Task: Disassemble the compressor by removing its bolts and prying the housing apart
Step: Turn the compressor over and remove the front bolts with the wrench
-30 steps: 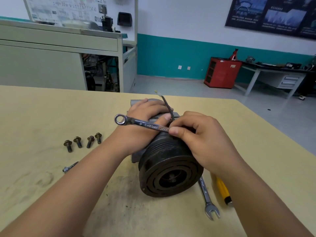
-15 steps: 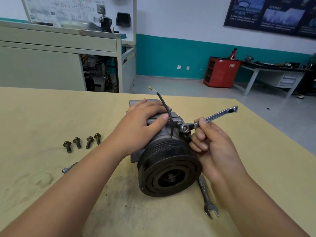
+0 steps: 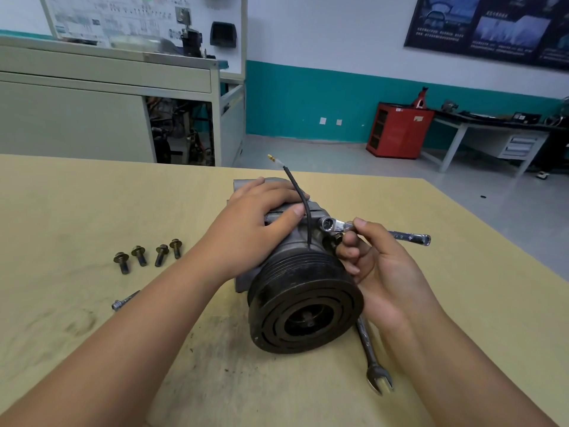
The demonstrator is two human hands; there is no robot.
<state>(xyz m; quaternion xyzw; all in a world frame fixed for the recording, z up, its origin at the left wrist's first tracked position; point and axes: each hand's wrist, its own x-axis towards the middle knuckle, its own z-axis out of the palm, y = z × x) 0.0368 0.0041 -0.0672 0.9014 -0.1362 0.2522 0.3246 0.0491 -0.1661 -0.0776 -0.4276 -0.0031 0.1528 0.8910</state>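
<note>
Left of centre on the desk (image 3: 77, 211) I note four loose bolts (image 3: 140, 256) in a row, with a longer bolt (image 3: 125, 300) below them, all well apart from the work. At centre the compressor (image 3: 303, 306) lies on its side, pulley towards the camera. The left hand (image 3: 258, 223) grasps the housing from above, fingers wrapped over it. A black wire (image 3: 300, 201) rises just beside its thumb and could snag on the tool.

Right of that, the right hand (image 3: 385, 272) pinches the wrench (image 3: 406, 236) close to its ring end, which sits at a fastener on the housing's upper right. I cannot tell whether the ring is fully seated.

Risks, in my judgement:
- A half-seated ring may slip and round the head.
- The short grip gives little leverage, so a jerk could roll the compressor.

A second spanner (image 3: 374, 362) lies at lower right.
</note>
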